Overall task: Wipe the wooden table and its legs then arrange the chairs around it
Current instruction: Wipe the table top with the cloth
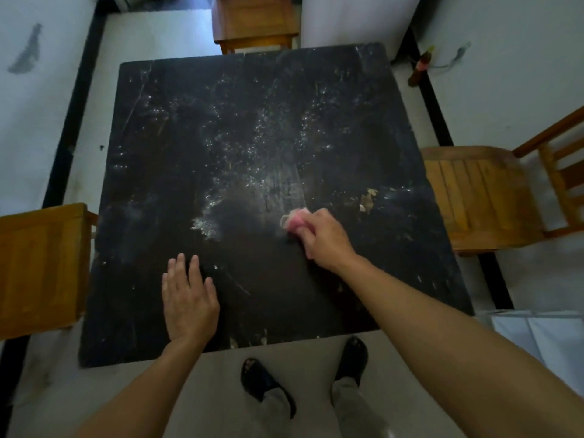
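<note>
Step in hand: wiping the top of the desk [177,147], by the look of it; legs and chairs not yet dealt with.
Desk: dark, square and worn, filling the middle of the view; pale glistening specks across the far half, a duller and smoother area near the hands; legs hidden under the top.
Cloth: small pink cloth [294,220], pressed onto the desk right of centre, partly covered by the hand above it.
Right hand: right hand [325,240] on the cloth, fingers curled round it and bearing down on the wood.
Left hand: left hand [189,298] flat on the near part of the desk, fingers straight and a little spread, holding nothing; likely bracing.
Chairs: left chair [38,270] just beside the left edge; right chair [480,197] just beside the right edge; far chair [256,23] beyond the far edge, partly out of view.
Chipped spot: pale chipped spot [368,197] just beyond the cloth, toward the right edge.
Next move: probably sweeping the cloth outward over the speckled far half, needing a longer reach, steady pressure and care over the chipped spot to avoid a snag; afterwards, bending down for the legs.
</note>
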`<state>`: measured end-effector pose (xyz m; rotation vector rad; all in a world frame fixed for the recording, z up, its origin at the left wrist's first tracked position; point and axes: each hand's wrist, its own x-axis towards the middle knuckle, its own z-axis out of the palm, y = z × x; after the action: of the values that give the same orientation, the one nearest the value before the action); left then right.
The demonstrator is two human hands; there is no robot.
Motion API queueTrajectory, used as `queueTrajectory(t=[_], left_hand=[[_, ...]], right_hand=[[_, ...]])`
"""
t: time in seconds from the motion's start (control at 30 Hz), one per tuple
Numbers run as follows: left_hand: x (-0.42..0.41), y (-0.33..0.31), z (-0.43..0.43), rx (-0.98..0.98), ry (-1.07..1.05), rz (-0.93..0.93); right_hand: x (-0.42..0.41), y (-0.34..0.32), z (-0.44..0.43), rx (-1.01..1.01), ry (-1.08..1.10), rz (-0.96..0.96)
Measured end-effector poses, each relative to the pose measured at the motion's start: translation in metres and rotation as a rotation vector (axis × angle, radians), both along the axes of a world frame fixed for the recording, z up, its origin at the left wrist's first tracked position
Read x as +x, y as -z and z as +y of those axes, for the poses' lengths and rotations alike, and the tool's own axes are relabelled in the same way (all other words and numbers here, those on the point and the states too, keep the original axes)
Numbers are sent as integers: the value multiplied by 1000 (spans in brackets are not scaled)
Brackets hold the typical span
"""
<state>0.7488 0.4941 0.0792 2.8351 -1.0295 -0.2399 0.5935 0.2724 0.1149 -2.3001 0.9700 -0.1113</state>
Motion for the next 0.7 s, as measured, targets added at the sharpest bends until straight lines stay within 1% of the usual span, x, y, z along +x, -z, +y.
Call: queueTrajectory(t=[0.03, 0.17, 0.23, 0.27, 0.3, 0.33, 0.37, 0.4, 0.43, 0.5, 0.53, 0.57, 0.6, 0.63, 0.7], left_hand=[[-12, -4, -7, -28, 33, 4], [-61, -13, -58, -120, 140, 43], [-79, -9, -77, -97, 107, 80], [-86, -3, -84, -83, 70, 76], [-90, 2, -86, -77, 47, 55], [-91, 4, -86, -70, 48, 27], [-93, 7, -87, -58, 54, 0], [-93, 11, -89, -52, 49, -19], [-93, 14, -91, -49, 41, -27], [-96, 15, -89, -29, 23, -25], [-98, 14, -88, -23, 17, -26], [-98, 13, -87, -20, 15, -30], [-98, 12, -87, -17, 16, -29], [-98, 11, -87, -15, 18, -23], [-96, 10, -89, -19, 13, -22]], right_hand=[[-21, -3, -17, -29, 80, -15], [-117, -16, -95, -68, 673, 5], [-122, -12, -118, -74, 866, 89], [-111, -6, -124, -69, 913, 133], [-95, -1, -123, -76, 904, 137], [-75, 2, -114, -109, 840, 101], [-54, 5, -104, -149, 711, 31], [-33, 9, -92, -171, 519, -19], [-13, 13, -80, -157, 291, -28], [10, 15, -62, -6, -116, -2], [13, 14, -64, 49, -228, -21], [9, 11, -75, 55, -236, -65], [-1, 9, -93, 26, -157, -106], [-17, 8, -116, -33, -24, -124], [-55, 3, -170, -134, 240, -66]])
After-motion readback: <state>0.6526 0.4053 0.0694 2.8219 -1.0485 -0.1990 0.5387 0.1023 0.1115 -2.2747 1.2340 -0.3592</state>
